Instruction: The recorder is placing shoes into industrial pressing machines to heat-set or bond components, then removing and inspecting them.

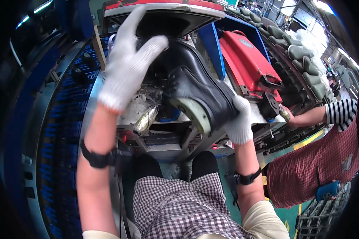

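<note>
My right hand (240, 121), in a white knit glove, grips a black leather boot (215, 93) at its near right end. The boot lies tilted over the machine bench, and a pale green piece (195, 113) shows along its underside. My left hand (127, 59), also gloved, is raised at the boot's far left, thumb and fingers apart, holding nothing. Its fingertips reach up in front of the raised machine lid (163, 22), which has a dark inside and red top edge; whether they touch it I cannot tell. A foil-wrapped handle (145, 119) sticks out below my left hand.
Beside the boot stands a red machine cover (249, 59) within blue side panels (212, 49). At right, a co-worker's hand (289, 115) is at another foil-wrapped handle. Green shoe lasts (299, 51) line a rack behind. Blue racking (64, 151) runs along my left.
</note>
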